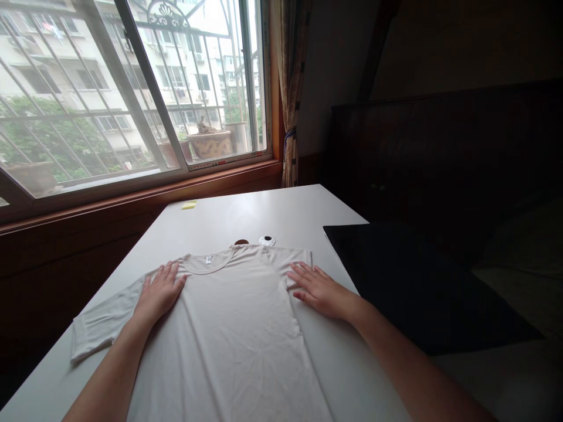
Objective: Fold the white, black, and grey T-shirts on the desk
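Note:
A pale, short-sleeved T-shirt lies spread on the white table, its neckline at the far end and a small label inside the collar. My left hand rests flat on the shoulder left of the collar, fingers stretched out. The left sleeve reaches out past that hand toward the table's left side. On the right, my right hand lies with fingers spread on the other sleeve, its palm side by the sleeve's lower edge. Neither hand grips the cloth. The shirt's lower end runs out of view.
Just beyond the collar are a brown round object and a white ring-shaped one. A yellow slip lies near the far left corner of the white table. Black cloth covers the right edge. A barred window and curtain stand behind.

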Tool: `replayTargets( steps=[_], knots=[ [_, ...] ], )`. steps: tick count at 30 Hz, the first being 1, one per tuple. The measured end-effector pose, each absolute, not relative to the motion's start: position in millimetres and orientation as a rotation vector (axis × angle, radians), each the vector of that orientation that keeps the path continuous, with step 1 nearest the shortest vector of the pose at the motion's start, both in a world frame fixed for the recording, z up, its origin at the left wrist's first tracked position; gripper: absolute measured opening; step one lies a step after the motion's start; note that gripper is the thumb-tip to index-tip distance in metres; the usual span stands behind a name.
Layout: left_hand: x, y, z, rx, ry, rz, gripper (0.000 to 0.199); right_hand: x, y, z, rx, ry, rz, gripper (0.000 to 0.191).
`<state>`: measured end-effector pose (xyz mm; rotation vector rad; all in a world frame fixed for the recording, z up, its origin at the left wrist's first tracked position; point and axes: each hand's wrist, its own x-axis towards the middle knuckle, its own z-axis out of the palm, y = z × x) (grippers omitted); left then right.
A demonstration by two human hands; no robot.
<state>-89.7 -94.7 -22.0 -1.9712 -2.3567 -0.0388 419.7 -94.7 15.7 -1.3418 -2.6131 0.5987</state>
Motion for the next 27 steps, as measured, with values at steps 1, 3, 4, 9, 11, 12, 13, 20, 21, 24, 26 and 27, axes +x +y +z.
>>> replayTargets(
  steps=[1, 3, 4, 9, 11, 12, 13, 20, 21, 24, 26, 27],
  knots=[
    [-90, -95, -22, -1.971, -2.36, -0.035, 0.076, 420, -96, 16, -1.369, -2.617, 0.59, 0.06],
    [-89, -95, -21, -1.97, -2.367, -0.032, 0.076, 419, -97, 16, -1.417, -2.616, 0.569, 0.063],
    [-89, -95, -21, -1.969, -2.37, -0.033, 0.076, 418, -97, 16, -1.439, -2.611, 0.564, 0.064],
    [-86, -97, -21, -1.972, -2.363, -0.047, 0.076, 417, -97, 20, -1.504, -2.558, 0.596, 0.063],
    [-85, -99, -20, -1.967, -2.364, -0.043, 0.075, 417, -96, 25, -1.523, -2.555, 0.619, 0.063],
    [-84, -99, -20, -1.961, -2.368, -0.036, 0.075, 418, -96, 27, -1.53, -2.561, 0.63, 0.063],
    [-83, -100, -19, -1.957, -2.371, -0.027, 0.075, 418, -96, 29, -1.535, -2.569, 0.639, 0.064],
    [-75, -108, -17, -1.948, -2.368, 0.023, 0.073, 424, -94, 32, -1.483, -2.55, 0.479, 0.051],
    [-73, -110, -17, -1.948, -2.361, 0.022, 0.072, 425, -95, 33, -1.475, -2.535, 0.433, 0.046],
    [-63, -119, -18, -1.933, -2.348, 0.026, 0.071, 425, -95, 36, -1.493, -2.503, 0.289, 0.034],
    [-53, -129, -18, -1.902, -2.367, 0.063, 0.07, 425, -94, 38, -1.509, -2.51, 0.203, 0.033],
    [-48, -134, -18, -1.893, -2.375, 0.095, 0.07, 425, -93, 39, -1.514, -2.516, 0.173, 0.034]
  ],
)
